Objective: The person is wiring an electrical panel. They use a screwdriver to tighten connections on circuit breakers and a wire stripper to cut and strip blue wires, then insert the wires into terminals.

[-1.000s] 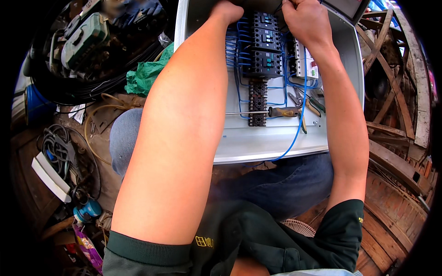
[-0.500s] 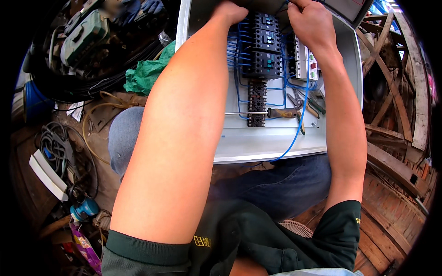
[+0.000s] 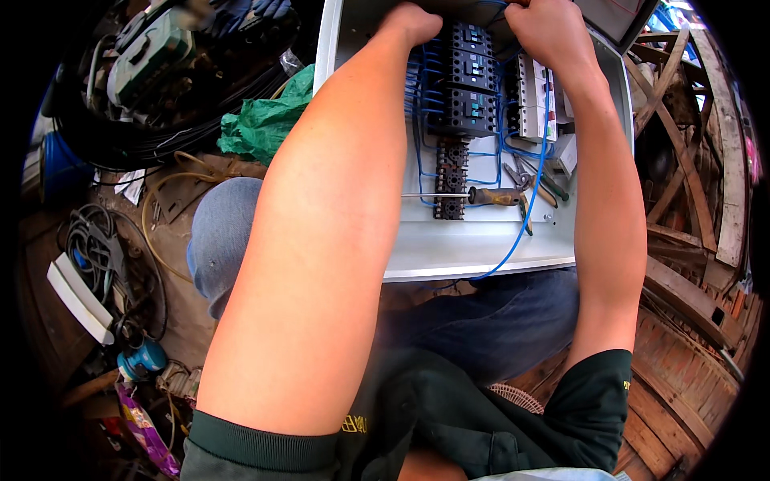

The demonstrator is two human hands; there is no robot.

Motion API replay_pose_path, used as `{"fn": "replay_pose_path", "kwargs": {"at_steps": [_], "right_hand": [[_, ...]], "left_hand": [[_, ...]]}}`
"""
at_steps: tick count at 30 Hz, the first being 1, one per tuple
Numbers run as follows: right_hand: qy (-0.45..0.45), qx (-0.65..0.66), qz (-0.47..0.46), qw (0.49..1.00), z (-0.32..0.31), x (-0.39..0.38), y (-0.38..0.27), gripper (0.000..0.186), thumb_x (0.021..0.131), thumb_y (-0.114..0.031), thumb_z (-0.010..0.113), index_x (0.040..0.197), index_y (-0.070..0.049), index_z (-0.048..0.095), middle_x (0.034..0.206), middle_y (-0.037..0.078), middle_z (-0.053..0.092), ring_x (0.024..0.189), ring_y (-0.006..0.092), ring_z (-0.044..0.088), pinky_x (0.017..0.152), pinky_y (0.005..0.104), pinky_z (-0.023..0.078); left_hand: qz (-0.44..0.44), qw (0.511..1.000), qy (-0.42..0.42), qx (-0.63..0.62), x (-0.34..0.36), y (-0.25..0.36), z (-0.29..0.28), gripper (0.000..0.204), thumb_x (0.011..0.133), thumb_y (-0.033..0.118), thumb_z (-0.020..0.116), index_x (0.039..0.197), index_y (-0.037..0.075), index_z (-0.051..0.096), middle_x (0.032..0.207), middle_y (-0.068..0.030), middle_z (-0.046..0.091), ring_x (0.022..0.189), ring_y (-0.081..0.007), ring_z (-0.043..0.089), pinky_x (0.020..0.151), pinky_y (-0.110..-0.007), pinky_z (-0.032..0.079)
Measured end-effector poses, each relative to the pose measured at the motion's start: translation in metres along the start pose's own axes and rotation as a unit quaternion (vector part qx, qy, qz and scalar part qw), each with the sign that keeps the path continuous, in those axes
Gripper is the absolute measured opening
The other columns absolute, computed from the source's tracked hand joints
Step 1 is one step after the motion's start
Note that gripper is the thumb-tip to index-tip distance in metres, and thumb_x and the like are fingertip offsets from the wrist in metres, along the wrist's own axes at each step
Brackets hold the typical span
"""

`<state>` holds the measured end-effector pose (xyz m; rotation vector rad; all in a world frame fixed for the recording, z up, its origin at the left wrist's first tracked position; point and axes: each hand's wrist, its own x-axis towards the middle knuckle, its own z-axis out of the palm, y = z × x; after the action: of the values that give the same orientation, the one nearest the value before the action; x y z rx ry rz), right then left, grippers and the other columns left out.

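Note:
On my lap lies a grey metal electrical cabinet (image 3: 489,258). My left hand (image 3: 414,24) reaches into its far left part, next to a column of black contactors (image 3: 469,114); its fingers are hidden. My right hand (image 3: 550,32) is at the far right, its fingers curled together at a thin blue wire (image 3: 513,250) that loops down over the cabinet's near edge. White circuit breakers (image 3: 536,104) sit below that hand. Nearer me, a screwdriver (image 3: 494,196) rests across black relay sockets (image 3: 451,179), beside pliers (image 3: 553,186).
Left of the cabinet are a green plastic bag (image 3: 265,128), coiled black cable (image 3: 184,152) and a green tool case (image 3: 148,60). A white strip (image 3: 80,298) and a blue power tool (image 3: 143,359) lie on the floor. Wooden planks (image 3: 690,160) are stacked at the right.
The cabinet and its parts appear slightly farther right in view. Both my hands have stayed inside the cabinet, nearly in the same places. The screwdriver still lies across the sockets.

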<state>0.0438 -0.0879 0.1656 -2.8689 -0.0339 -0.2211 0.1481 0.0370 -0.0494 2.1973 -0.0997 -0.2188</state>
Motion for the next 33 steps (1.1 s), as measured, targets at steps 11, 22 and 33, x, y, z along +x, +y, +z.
{"fn": "replay_pose_path", "kwargs": {"at_steps": [11,22,33], "right_hand": [[-0.012,-0.096,0.063,0.993,0.013,0.045,-0.018,0.024,0.078,-0.009,0.06,0.09,0.008,0.073,0.095,0.032,0.068,0.097,0.0428,0.069,0.087,0.0464,0.056],[-0.018,-0.111,0.075,0.991,0.016,0.058,0.0,0.026,0.078,-0.01,0.061,0.092,0.008,0.073,0.098,0.033,0.068,0.098,0.0439,0.069,0.087,0.0477,0.056],[-0.076,-0.174,0.028,0.981,0.016,0.068,-0.007,0.025,0.079,-0.009,0.058,0.09,0.008,0.073,0.094,0.034,0.067,0.095,0.0443,0.069,0.087,0.0489,0.056]], "left_hand": [[-0.002,0.994,0.033,0.103,0.023,-0.041,0.012,0.042,0.092,0.033,0.062,0.114,-0.001,0.07,0.119,-0.0251,0.068,0.113,-0.0389,0.064,0.096,-0.042,0.05],[-0.308,0.802,0.307,-0.41,-0.121,0.05,-0.008,0.022,0.086,0.0,0.052,0.103,-0.007,0.065,0.104,-0.0263,0.07,0.091,-0.0397,0.071,0.082,-0.044,0.057],[-0.352,0.847,0.221,-0.333,-0.164,0.054,0.018,0.026,0.084,0.005,0.061,0.107,-0.003,0.069,0.106,-0.0203,0.072,0.099,-0.0328,0.069,0.089,-0.039,0.052]]}}
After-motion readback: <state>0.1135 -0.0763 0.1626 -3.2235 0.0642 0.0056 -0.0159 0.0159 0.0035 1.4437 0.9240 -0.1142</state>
